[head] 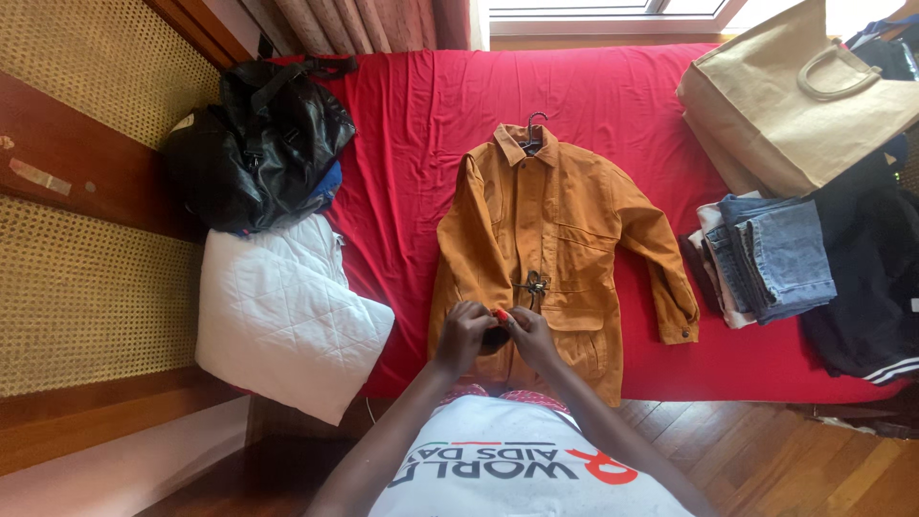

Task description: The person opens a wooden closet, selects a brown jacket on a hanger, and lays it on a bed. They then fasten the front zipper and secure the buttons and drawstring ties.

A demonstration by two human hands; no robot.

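An orange-brown jacket (550,239) lies flat on a red bed sheet (412,124), front up, with a dark hanger hook (534,119) showing at its collar. My left hand (465,333) and my right hand (529,333) meet at the lower front of the jacket, near its hem. Both pinch the fabric at the front opening, around a small dark spot between them. A dark fastening (534,283) sits on the placket just above my hands. My fingertips hide what lies under them.
A black bag (258,144) and a white quilted pillow (278,316) lie at the left by a cane headboard. Folded jeans (775,254), dark clothes (866,287) and a beige tote bag (795,96) lie at the right. Wooden floor runs along the bed's near edge.
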